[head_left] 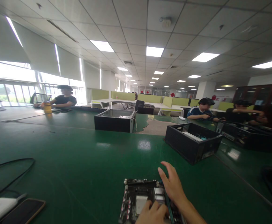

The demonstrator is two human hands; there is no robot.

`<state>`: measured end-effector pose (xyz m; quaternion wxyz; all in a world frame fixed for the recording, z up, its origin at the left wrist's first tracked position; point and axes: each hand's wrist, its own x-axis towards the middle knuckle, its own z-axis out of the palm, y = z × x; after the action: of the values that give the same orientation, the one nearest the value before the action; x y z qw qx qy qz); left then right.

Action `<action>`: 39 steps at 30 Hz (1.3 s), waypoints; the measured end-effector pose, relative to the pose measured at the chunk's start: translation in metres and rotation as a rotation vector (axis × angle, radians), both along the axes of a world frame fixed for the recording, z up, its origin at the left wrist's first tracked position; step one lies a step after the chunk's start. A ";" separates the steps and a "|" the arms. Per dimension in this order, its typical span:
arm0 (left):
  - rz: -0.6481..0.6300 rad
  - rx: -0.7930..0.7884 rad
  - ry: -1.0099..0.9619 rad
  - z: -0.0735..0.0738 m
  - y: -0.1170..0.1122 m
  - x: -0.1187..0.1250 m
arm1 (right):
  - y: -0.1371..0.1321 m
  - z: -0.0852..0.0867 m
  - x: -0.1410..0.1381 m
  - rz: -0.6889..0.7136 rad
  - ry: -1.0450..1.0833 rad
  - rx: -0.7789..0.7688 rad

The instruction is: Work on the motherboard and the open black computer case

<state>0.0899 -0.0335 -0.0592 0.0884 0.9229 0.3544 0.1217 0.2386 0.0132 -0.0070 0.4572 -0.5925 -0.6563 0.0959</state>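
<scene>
A computer motherboard [127, 199] lies on the green table close in front of me. It carries a square pale metal processor [140, 203] and silvery port blocks [158, 191] near its far right corner. Over its near part is my left hand [152, 214], fingers curled together and fingertips hidden; what they grip, if anything, does not show. A narrow green strip like a memory module [169, 209] runs along the board's right side, between my hands. My right hand [173, 186] is at the right edge, thumb and forefinger stretched apart with nothing between them.
Black computer cases [112, 123] stand further back, one at right [192, 144]. A phone [25, 211], a white device [1, 205] and a black cable [21, 160] lie at left. People sit across the green table [79, 161], one left [64, 101], two right.
</scene>
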 end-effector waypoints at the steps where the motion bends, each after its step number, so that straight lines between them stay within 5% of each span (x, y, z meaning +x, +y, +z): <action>1: -0.007 -0.012 0.010 0.014 0.001 -0.007 | 0.007 0.005 0.006 -0.032 -0.058 0.034; 5: -0.001 -0.040 0.014 0.063 0.014 -0.046 | 0.044 0.035 0.050 -0.213 -0.331 0.120; 8: 0.139 -0.050 -0.017 0.081 0.035 -0.081 | 0.073 0.066 0.104 -0.377 -0.541 0.073; 11: 0.257 -0.060 -0.015 0.086 0.062 -0.121 | 0.094 0.087 0.162 -0.447 -0.689 -0.063; 15: 0.438 -0.040 0.020 0.088 0.094 -0.183 | 0.110 0.094 0.214 -0.463 -0.711 -0.272; 21: 0.589 0.007 0.067 0.091 0.123 -0.277 | 0.130 0.092 0.237 -0.444 -0.705 -0.350; 27: 0.635 0.010 0.094 0.092 0.117 -0.339 | 0.137 0.099 0.250 -0.448 -0.697 -0.419; 30: 0.621 0.106 0.078 0.091 0.110 -0.344 | 0.131 0.106 0.247 -0.479 -0.705 -0.446; 33: 0.651 0.232 0.015 0.092 0.100 -0.323 | 0.120 0.112 0.238 -0.525 -0.726 -0.419; 39: 0.369 0.237 -0.130 0.106 0.071 -0.207 | 0.083 0.116 0.214 -0.511 -0.733 -0.328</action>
<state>-0.1167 0.0372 0.0466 -0.0216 0.8367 0.4939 0.2357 0.4529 0.0965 0.1092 0.1049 -0.7941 -0.5838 -0.1327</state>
